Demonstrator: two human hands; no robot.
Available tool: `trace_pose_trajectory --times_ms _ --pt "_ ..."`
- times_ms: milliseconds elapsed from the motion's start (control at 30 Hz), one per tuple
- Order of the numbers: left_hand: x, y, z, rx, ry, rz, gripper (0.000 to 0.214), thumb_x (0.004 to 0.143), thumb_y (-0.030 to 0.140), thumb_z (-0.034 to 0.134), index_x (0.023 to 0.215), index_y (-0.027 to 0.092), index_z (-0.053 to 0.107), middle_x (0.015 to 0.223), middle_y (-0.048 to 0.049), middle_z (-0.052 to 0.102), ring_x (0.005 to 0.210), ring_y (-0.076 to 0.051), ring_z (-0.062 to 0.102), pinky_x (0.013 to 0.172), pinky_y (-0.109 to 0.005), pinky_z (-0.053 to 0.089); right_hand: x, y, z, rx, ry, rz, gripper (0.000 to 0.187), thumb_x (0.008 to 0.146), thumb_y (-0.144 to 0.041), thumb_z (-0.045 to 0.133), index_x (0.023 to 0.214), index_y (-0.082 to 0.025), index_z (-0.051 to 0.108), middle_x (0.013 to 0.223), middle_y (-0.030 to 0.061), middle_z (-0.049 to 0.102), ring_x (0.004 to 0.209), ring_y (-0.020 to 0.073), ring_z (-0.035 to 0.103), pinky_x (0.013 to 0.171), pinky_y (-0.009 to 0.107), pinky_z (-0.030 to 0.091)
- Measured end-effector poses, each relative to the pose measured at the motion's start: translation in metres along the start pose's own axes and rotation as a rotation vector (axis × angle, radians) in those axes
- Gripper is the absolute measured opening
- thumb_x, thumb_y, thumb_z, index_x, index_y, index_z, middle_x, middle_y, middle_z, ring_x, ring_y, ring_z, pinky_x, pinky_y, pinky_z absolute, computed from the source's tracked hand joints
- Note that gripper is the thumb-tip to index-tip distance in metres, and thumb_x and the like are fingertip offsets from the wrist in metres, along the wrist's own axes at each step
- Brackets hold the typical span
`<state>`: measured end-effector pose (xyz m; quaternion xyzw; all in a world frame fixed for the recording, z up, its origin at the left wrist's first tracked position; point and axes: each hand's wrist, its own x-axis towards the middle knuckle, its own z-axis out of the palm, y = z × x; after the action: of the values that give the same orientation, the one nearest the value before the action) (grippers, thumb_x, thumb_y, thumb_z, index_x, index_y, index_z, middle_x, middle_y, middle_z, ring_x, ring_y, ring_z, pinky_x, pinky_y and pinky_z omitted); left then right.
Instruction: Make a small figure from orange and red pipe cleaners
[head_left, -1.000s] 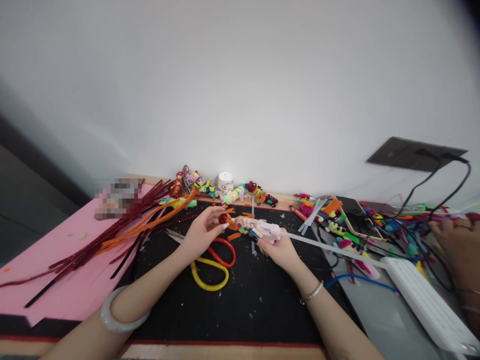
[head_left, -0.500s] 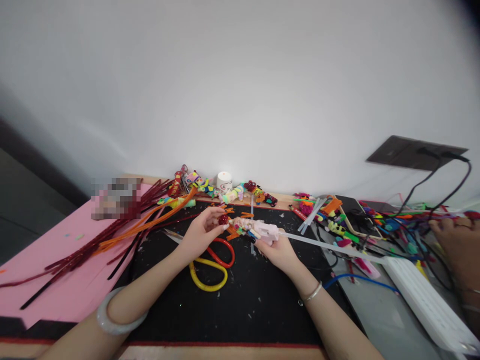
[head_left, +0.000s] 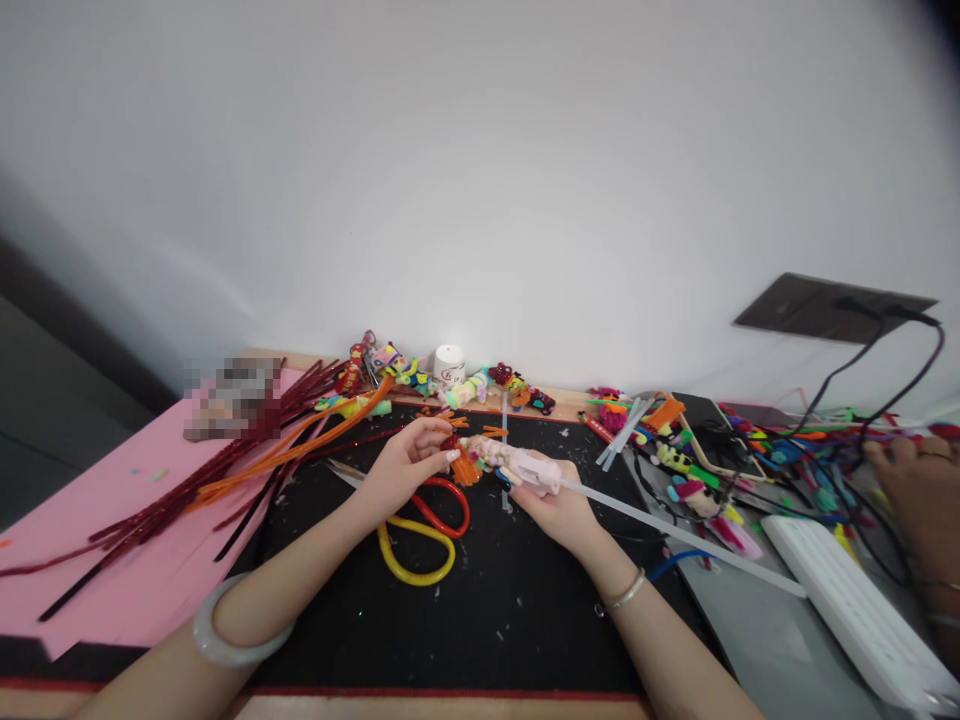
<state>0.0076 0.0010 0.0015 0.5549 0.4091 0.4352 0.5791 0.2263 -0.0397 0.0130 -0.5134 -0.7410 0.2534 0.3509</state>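
Note:
My left hand point(head_left: 409, 462) pinches a small dark-red fuzzy piece point(head_left: 451, 442) between thumb and fingers. My right hand point(head_left: 561, 512) is wrapped round a pale pink glue gun point(head_left: 536, 474) whose front is covered in small colourful decorations. Its nozzle points left, close to the red piece; whether they touch I cannot tell. A long translucent glue stick point(head_left: 675, 522) juts from the gun's rear toward the right. Orange pipe-cleaner pieces point(head_left: 466, 468) show just below the nozzle. Scissors point(head_left: 420, 578) with one red and one yellow handle lie on the black mat point(head_left: 480, 640) beneath my left hand.
Red and orange pipe cleaners point(head_left: 247, 468) spread over pink sheets point(head_left: 112, 510) at left. Small figures and a white roll point(head_left: 449, 365) line the wall. A white power strip point(head_left: 847, 600), cords and colourful pieces crowd the right, near another person's hand point(head_left: 911, 480).
The glue gun has tilted, its rear and the glue stick swinging lower toward the power strip. The red piece in my left hand has turned and sits slightly lower.

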Motion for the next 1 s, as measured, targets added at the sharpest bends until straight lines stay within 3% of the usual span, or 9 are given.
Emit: trace_pose_trajectory --times_ms 433,1000 --pt "0.0013 -0.001 -0.0002 -0.058 -0.02 -0.007 0.033 0.071 0.03 0.07 0.097 0.016 0.054 0.093 -0.0041 0.063 0.079 -0.014 0.059 0.067 -0.026 0.049 0.0008 -0.0013 0.0012 -0.037 0.035 -0.021 0.011 0.07 -0.024 0.056 0.064 -0.02 0.048 0.056 -0.0033 0.054 0.048 0.0112 0.049 0.047 0.021 0.037" --pt "-0.0002 -0.001 -0.0011 -0.136 -0.022 -0.014 0.033 0.071 0.027 0.071 0.098 0.017 0.054 0.093 -0.0016 0.059 0.075 -0.011 0.056 0.067 -0.023 0.049 0.0002 0.003 0.0018 -0.044 0.06 -0.021 0.006 0.072 -0.023 0.055 0.068 -0.019 0.053 0.058 -0.0025 0.055 0.049 0.0116 0.05 0.049 0.022 0.038"
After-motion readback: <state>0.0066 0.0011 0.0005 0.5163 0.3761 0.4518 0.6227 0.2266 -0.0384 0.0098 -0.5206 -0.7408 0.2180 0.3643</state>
